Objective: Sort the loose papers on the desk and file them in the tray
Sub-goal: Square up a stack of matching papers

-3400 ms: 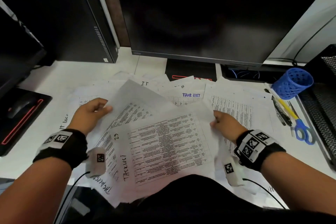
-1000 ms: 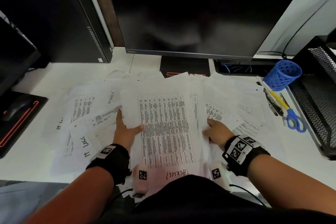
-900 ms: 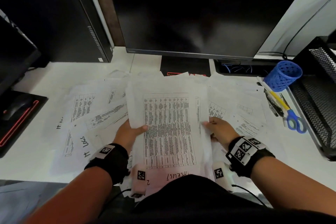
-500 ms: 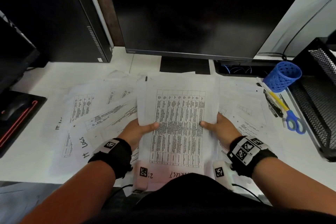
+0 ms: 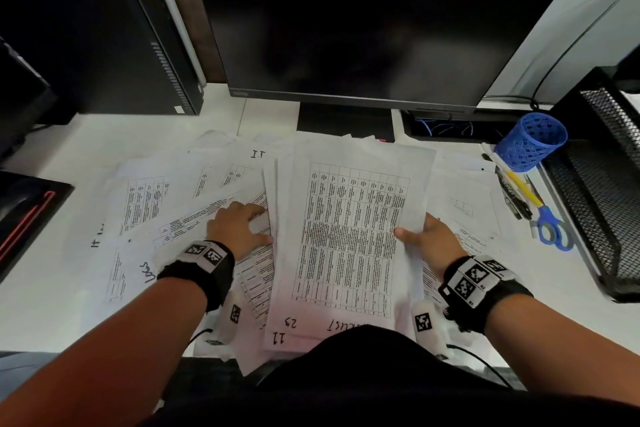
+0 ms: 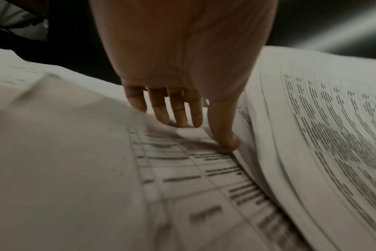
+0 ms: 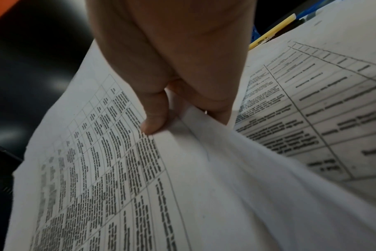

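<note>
At the desk's (image 5: 114, 135) front edge, the right hand (image 5: 429, 239) pinches a gathered stack (image 5: 349, 236) by its right side, apparently to keep it together, while the left hand (image 5: 239, 229), fingers relaxed, presses loose papers (image 5: 145, 198). The tray (image 5: 602, 191) waits at the right edge.

A black monitor (image 5: 363, 17) stands at the back edge of the white desk (image 5: 45, 305), and a black computer tower (image 5: 104, 28) stands at the back left corner. Near the right edge a blue mesh pen cup (image 5: 530, 142) lies on its side, with pens (image 5: 516, 191) and blue-handled scissors (image 5: 552, 229) just beside it. A black mouse pad (image 5: 24, 215) with a red line lies at the left edge.
</note>
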A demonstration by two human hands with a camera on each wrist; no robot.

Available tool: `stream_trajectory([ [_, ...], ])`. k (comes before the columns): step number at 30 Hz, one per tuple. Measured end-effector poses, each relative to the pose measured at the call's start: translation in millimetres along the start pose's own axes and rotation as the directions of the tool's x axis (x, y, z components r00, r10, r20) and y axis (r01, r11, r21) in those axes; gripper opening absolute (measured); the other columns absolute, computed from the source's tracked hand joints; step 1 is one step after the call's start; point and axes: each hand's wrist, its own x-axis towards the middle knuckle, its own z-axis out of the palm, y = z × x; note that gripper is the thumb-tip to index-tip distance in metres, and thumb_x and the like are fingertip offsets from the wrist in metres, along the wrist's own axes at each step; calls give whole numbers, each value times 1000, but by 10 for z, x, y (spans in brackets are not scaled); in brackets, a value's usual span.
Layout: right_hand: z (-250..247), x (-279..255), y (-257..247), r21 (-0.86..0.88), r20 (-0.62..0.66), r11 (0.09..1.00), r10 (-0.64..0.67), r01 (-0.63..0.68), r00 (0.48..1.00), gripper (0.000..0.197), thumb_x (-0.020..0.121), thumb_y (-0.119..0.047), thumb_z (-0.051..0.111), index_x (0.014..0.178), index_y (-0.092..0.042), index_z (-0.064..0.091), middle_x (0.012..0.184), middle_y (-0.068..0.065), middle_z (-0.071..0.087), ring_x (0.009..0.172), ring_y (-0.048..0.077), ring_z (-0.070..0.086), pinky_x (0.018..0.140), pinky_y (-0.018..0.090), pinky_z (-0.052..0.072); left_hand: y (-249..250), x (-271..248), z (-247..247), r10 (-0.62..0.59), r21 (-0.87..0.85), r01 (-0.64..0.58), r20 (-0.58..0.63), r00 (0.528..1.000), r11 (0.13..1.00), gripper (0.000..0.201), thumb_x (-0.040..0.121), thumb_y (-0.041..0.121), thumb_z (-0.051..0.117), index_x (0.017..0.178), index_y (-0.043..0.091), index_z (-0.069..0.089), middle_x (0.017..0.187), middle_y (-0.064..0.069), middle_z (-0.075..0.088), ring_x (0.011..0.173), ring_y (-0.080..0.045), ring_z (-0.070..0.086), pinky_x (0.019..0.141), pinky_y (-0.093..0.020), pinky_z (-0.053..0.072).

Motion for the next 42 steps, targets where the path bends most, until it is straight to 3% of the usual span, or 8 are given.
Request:
stream_trajectory([
  [4,-15,49,24,51,-38,998,27,-25,999,27,86,-17,67,113,-19,64,107,1,70,97,20,66,79,31,52,103,-42,193,-31,-74,29,-25,999,997,45,77,47,71,113,25,56,104,0,63,101,-23,59,98,-39,38],
  [8,-142,97,65,76,-164,995,71,-59,984,27,87,-15,65,114,-15,63,110,7,70,101,27,65,95,48,50,-1,-41,96,-78,4,78,-71,994,997,18,82,41,66,81,27,55,103,-5,60,101,-27,56,94,-41,42],
  [14,-297,51,-5,-117,-282,985,93,-130,955,36,93,-19,57,126,-3,54,116,8,62,106,26,57,79,23,36,-469,37,-220,-234,41,241,-132,963,970,35,77,40,73,108,24,66,132,-4,47,119,-29,47,99,-41,44],
  [20,-185,127,92,-268,-188,932,200,-246,962,28,91,-27,59,108,-5,61,97,7,67,88,25,64,80,36,54,-448,62,-190,-258,-67,255,-52,965,965,83,54,51,87,123,27,48,118,-4,56,111,-30,55,95,-46,45],
  [25,-54,193,66,-385,-114,873,277,-300,954,24,87,-31,64,88,-8,56,82,4,61,82,23,63,74,34,54,-407,156,-92,-211,-69,220,115,971,973,52,76,40,75,114,8,59,112,-7,63,103,-29,59,90,-35,45],
  [30,-46,178,61,-448,-20,844,319,-294,947,34,81,-36,71,91,-6,59,78,2,58,80,23,57,74,29,47,-417,210,-317,-283,109,299,-142,949,948,47,77,46,73,114,20,65,122,-11,52,113,-32,49,93,-42,47],
  [33,-8,168,59,-473,11,829,344,-298,939,35,79,-35,73,74,-7,53,69,2,53,62,16,49,58,24,39,-553,256,-431,-283,198,293,-76,956,935,49,79,51,68,117,20,62,115,-10,54,106,-31,55,88,-40,51],
  [42,105,181,52,-474,23,833,337,-287,941,28,81,-28,73,84,-5,58,83,5,60,83,25,58,71,28,46,-671,176,-502,-321,114,318,5,947,941,56,64,51,81,103,23,52,113,-10,52,99,-32,57,91,-45,48],
])
